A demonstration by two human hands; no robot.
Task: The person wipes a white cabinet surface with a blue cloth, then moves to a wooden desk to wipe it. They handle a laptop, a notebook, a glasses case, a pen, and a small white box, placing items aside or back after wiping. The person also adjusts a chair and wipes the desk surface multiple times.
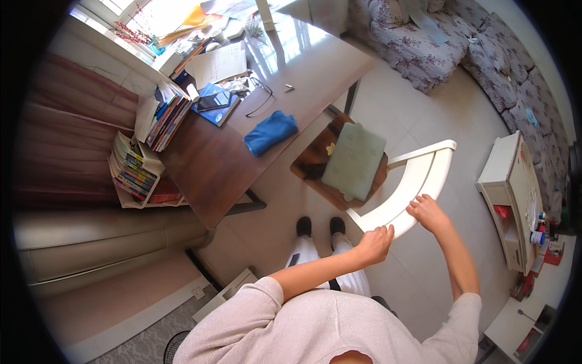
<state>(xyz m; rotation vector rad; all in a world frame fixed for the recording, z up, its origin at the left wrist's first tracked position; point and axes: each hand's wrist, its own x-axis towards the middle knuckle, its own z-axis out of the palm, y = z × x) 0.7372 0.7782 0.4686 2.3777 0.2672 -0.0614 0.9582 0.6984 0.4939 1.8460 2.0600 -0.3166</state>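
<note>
Both my hands are on the cream-white backrest (420,175) of a chair. My left hand (376,244) grips the backrest's top rail near its lower end. Further up the same rail, my right hand (426,212) curls its fingers over the edge. The chair's brown wooden seat (307,164) bears a pale green cushion (355,161) with a faint flower pattern. A small yellow flower-shaped piece (330,149) shows at the cushion's left side. The chair stands beside the long side of a dark wooden desk (204,175), its seat's far corner close to the desk edge.
A folded blue cloth (271,132), glasses (261,98) and a phone (213,101) on a blue book lie on the desk. Books fill a white rack (136,175) at the left. A white cabinet (509,195) stands right, near a floral-covered sofa (418,45).
</note>
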